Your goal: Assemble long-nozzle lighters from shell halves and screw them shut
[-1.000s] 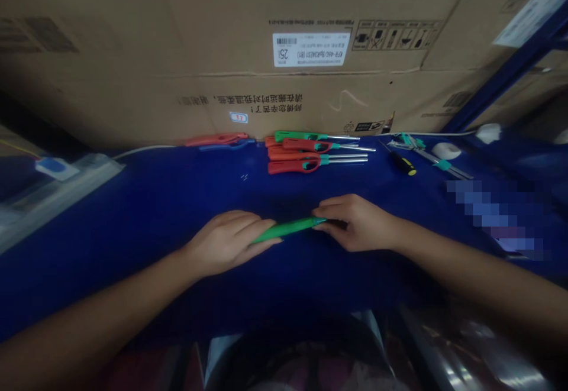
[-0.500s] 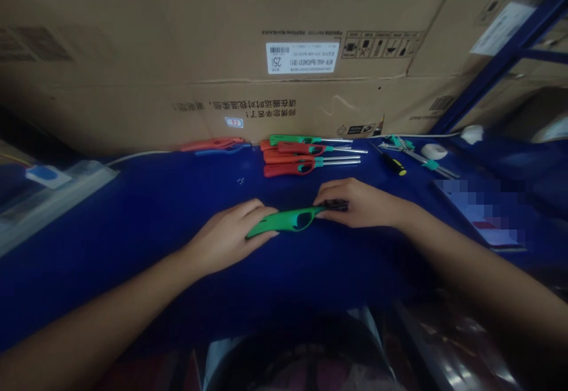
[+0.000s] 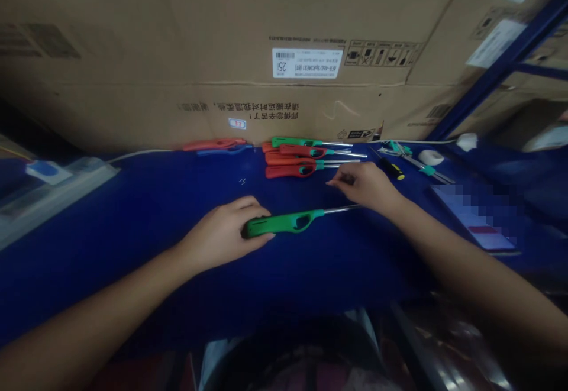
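Observation:
A long-nosed green gas lighter [image 3: 280, 224] lies level above the blue tabletop, its thin metal tube [image 3: 341, 209] pointing right. My left hand [image 3: 224, 230] is closed round the butt end of its handle, thumb below and fingers above. Just over the tube's tip is my right hand [image 3: 364, 183], fingers curled and thumb pinched against them. Anything within that pinch is too small or hidden to make out. Behind both hands sits a pile of several gas lighters, with a red lighter [image 3: 284, 171] in front and another green lighter [image 3: 290, 142] at the back.
A large cardboard box [image 3: 213, 54] walls off the back. Red and blue handle pieces [image 3: 217, 144] lie at its foot. To the right are a screwdriver [image 3: 393, 169], loose metal tubes [image 3: 437, 174], a white roll [image 3: 430, 157] and a phone-like slab [image 3: 481, 225]. Tiny metal bits [image 3: 242, 181] lie mid-table.
My right hand has let go of the lighter's front end and moved up and right, uncovering the metal tube. The dark piece seen at its fingers no longer shows. My left hand keeps its hold.

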`<action>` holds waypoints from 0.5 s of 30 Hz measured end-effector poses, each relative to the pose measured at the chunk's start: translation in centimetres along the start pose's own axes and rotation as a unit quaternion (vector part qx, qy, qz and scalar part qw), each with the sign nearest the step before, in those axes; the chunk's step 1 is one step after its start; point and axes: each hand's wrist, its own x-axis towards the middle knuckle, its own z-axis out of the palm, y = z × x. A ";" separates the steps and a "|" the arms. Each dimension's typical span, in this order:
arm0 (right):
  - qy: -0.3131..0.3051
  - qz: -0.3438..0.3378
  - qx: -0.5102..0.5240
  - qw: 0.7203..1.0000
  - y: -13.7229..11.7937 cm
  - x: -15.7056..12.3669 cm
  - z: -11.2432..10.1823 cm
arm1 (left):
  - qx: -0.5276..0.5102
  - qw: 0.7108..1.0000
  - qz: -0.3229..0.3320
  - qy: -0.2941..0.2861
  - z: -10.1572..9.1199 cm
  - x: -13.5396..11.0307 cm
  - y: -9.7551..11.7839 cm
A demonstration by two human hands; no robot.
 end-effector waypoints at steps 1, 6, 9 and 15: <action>-0.001 0.022 -0.025 0.999 0.3 0.2 -0.2 | -0.026 1.000 -0.002 0.006 0.0 0.0 -0.2; -0.041 0.140 -0.124 0.981 1.7 1.0 -1.5 | -0.070 0.996 -0.007 0.053 0.4 0.1 -0.8; -0.045 0.192 -0.152 0.969 2.7 1.3 -2.2 | -0.086 0.994 -0.001 0.061 0.4 0.2 -0.7; -0.026 0.286 -0.216 0.933 4.7 1.3 -2.5 | -0.150 0.987 -0.021 0.059 0.4 0.4 0.1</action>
